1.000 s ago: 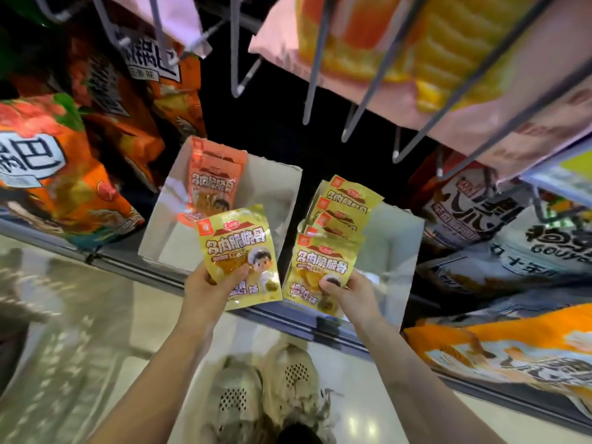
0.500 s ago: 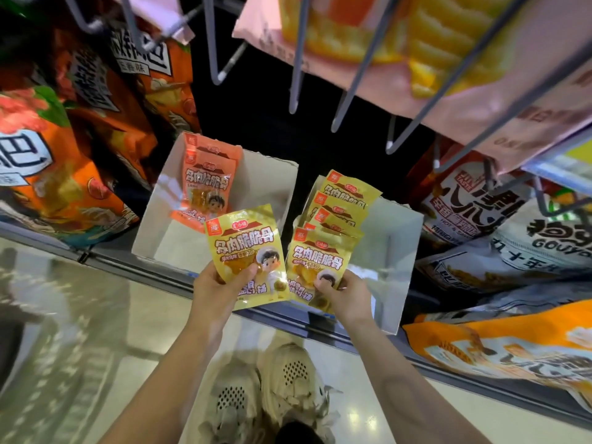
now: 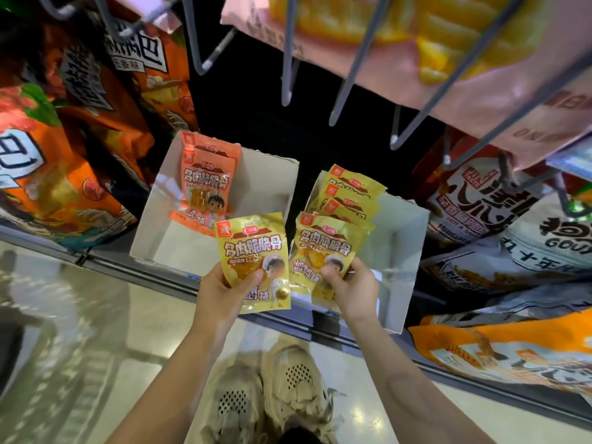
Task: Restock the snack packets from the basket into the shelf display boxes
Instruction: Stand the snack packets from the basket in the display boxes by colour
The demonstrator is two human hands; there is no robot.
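Note:
Two white display boxes stand side by side on the shelf. The left box (image 3: 266, 184) holds two orange snack packets (image 3: 205, 184) leaning at its back left. The right box (image 3: 407, 248) holds several yellow packets (image 3: 350, 190) stacked upright. My left hand (image 3: 224, 290) grips one yellow packet (image 3: 253, 251) by its lower part, in front of the gap between the boxes. My right hand (image 3: 352, 290) pinches the front yellow packets (image 3: 326, 248) at the near end of the right box. The basket is out of view.
Large orange snack bags (image 3: 64, 187) fill the shelf to the left, white and orange bags (image 3: 512, 251) to the right. Metal peg hooks (image 3: 288, 59) with hanging pink bags jut out overhead. The shelf edge (image 3: 160, 277) runs below the boxes. My beige shoes (image 3: 266, 395) stand on the glossy floor.
Both hands have stayed at the boxes. The left hand's yellow packet has shifted slightly right, closer to the right hand's packets. The right hand has kept its grip on the front packets.

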